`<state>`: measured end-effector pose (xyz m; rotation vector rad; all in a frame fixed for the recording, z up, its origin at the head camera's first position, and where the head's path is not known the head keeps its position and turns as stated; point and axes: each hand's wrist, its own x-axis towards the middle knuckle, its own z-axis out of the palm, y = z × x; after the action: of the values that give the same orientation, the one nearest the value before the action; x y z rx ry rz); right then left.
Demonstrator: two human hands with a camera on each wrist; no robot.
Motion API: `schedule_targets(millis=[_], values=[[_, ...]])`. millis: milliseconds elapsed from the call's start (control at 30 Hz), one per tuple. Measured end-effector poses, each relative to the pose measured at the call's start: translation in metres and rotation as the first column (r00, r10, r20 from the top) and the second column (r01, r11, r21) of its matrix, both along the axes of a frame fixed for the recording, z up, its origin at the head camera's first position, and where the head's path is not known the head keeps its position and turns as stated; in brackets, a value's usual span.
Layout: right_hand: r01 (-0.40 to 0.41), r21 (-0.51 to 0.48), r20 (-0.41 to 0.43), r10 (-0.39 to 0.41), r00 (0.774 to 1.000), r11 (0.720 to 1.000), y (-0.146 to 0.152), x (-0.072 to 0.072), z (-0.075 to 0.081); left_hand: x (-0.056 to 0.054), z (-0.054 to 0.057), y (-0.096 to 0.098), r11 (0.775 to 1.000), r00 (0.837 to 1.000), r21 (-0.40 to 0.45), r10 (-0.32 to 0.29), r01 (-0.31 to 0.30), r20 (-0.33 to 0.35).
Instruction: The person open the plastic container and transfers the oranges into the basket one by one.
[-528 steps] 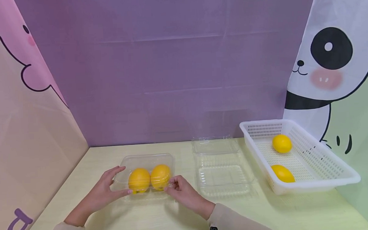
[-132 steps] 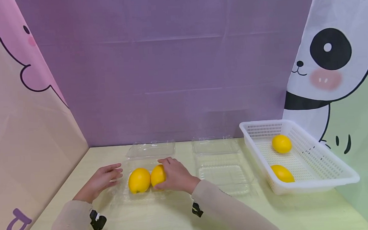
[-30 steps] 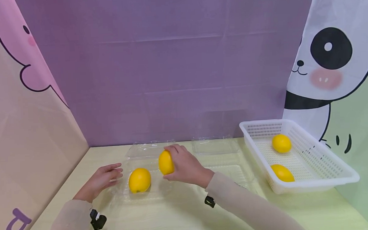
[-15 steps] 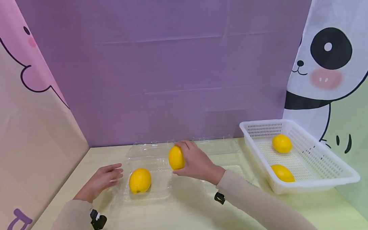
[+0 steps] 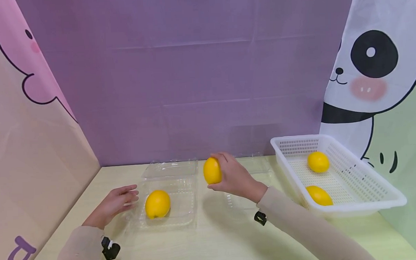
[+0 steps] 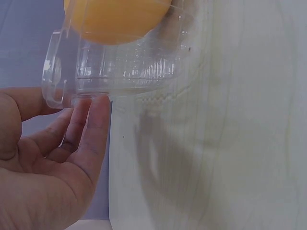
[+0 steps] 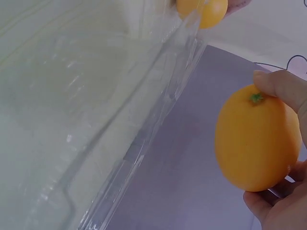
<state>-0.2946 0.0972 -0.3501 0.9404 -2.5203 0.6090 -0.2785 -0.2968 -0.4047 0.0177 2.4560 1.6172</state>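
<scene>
My right hand (image 5: 235,177) grips an orange (image 5: 212,170) between thumb and fingers, raised above the table between two clear plastic clamshell boxes. Its green stem end shows in the right wrist view, on the same orange (image 7: 256,139). The left clamshell box (image 5: 183,211) lies with its lid (image 5: 171,169) folded back, and one orange (image 5: 157,204) sits in its left half. Beside that box's left side is my left hand (image 5: 115,204), fingers loosely extended. In the left wrist view the left hand's fingertips (image 6: 100,103) are right at the box's rim.
A second clamshell box (image 5: 238,201), lid back, lies to the right, partly hidden behind my right hand and forearm. At the far right stands a white perforated basket (image 5: 362,207) holding two more oranges (image 5: 318,162). A purple backdrop (image 5: 206,88) closes off the table's rear.
Earlier the left box's lid was down over two oranges; it is now folded back. My right hand has lifted one orange out and carried it rightward and up. The left hand has lately stayed still.
</scene>
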Motion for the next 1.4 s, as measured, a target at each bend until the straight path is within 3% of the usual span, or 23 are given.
schedule_targets(millis=[267,1033,1400], values=[[0.052,-0.01,0.028,-0.052,0.998,0.999,0.012,-0.004,0.002,0.001,0.0,0.0,1.0,1.0,-0.002,0.0,0.0,0.0],[0.116,-0.06,-0.021,-0.118,0.993,0.991,0.055,-0.014,0.022,0.001,-0.001,0.0,1.0,1.0,-0.003,0.006,-0.006,0.0],[0.166,-0.031,-0.035,-0.167,0.985,0.986,0.084,-0.015,0.031,0.002,0.0,0.0,1.0,1.0,0.001,-0.001,0.001,-0.006]])
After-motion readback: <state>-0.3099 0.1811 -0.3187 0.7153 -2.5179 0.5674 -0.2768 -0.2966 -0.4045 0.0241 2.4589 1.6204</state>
